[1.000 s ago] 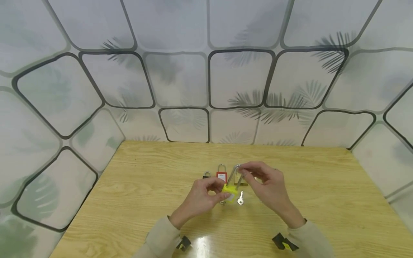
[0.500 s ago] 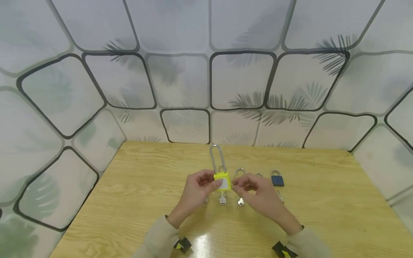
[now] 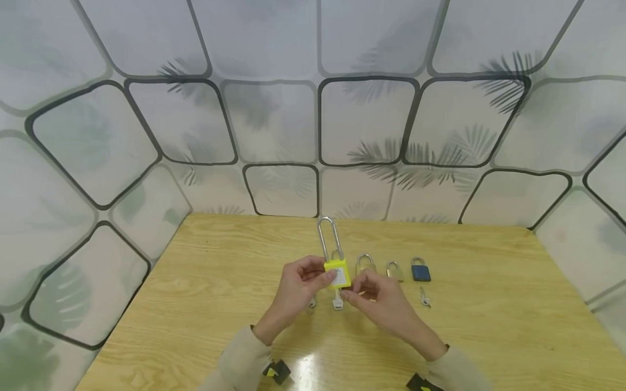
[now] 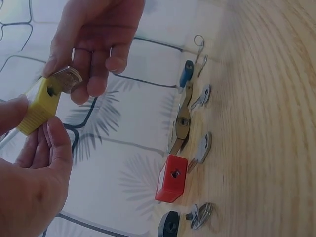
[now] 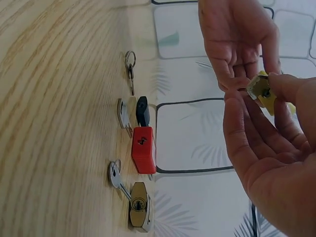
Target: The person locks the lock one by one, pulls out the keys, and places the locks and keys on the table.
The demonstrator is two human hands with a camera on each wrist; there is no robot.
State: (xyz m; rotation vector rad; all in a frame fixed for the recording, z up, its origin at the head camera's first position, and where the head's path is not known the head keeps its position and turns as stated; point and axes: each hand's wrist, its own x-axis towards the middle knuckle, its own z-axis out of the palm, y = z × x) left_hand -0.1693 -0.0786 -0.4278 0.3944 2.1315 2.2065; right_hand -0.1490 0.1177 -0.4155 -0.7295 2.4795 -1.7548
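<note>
A yellow padlock (image 3: 337, 273) with a long steel shackle and a white label is held upright above the table. My left hand (image 3: 293, 293) grips its body, thumb across the label, fingers behind. At the underside of the lock, my right hand (image 3: 391, 309) pinches the bow of a metal key (image 4: 69, 79) between thumb and finger. That key sits at the keyhole in the left wrist view; how deep it goes I cannot tell. From the head view the key's bow is mostly hidden by fingers. Behind the yellow lock stands a red padlock (image 4: 171, 178), largely covered in the head view.
On the wooden table (image 3: 205, 282), a row holds brass padlocks (image 3: 394, 271), a blue padlock (image 3: 420, 270) and a black padlock (image 5: 142, 111). Keys lie in front of them, such as a silver key (image 3: 338, 300) and a small key (image 3: 424, 297). A patterned backdrop (image 3: 362, 119) rises behind.
My right hand has left the shackle and come down to the padlock's underside, at the key. The yellow padlock has swung upright and shifted slightly left, still in my left hand.
</note>
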